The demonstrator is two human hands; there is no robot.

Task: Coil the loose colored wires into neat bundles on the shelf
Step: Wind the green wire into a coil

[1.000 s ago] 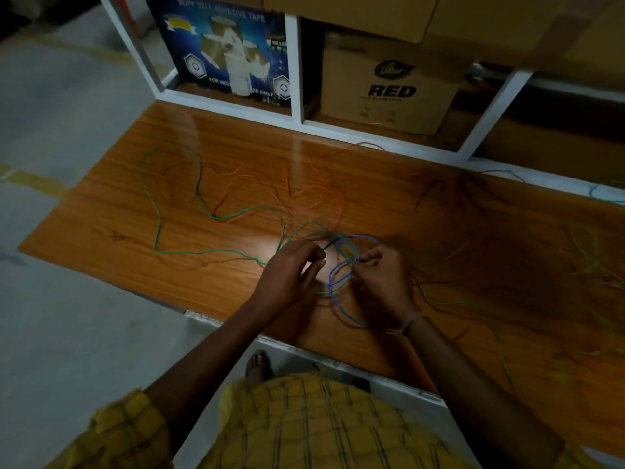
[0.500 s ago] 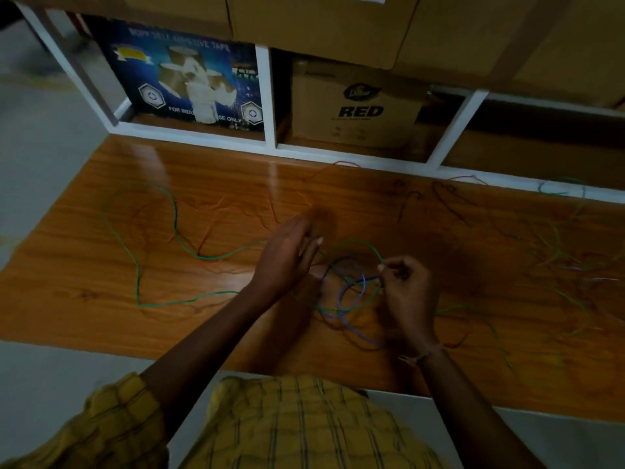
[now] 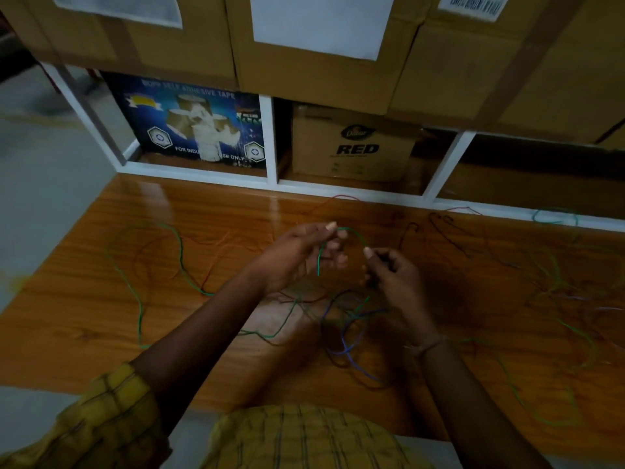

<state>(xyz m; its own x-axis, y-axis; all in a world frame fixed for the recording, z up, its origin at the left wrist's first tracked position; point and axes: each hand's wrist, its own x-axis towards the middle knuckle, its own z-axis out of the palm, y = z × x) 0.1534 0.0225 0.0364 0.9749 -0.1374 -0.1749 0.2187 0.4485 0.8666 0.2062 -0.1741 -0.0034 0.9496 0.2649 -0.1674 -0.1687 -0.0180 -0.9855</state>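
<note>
A long green wire (image 3: 318, 262) arches between my two hands above the wooden shelf board (image 3: 84, 319). My left hand (image 3: 301, 255) pinches it between thumb and fingers, and a short end hangs down from there. My right hand (image 3: 392, 275) grips the other side of the arch. Below the hands a blue wire (image 3: 345, 340) lies in loose loops, mixed with green and dark strands. The rest of the green wire (image 3: 138, 299) trails in wide curves over the left half of the board.
More loose green, purple and dark wires (image 3: 558, 299) are scattered on the right of the board. Behind it, white shelf dividers (image 3: 272, 140) hold a blue tape box (image 3: 192, 126) and a brown "RED" carton (image 3: 351, 147). Big cartons (image 3: 321, 38) overhang above.
Both hands have lifted off the board, raising the green wire into an arch between them. The blue loops stay lying on the board. The view has tilted upward.
</note>
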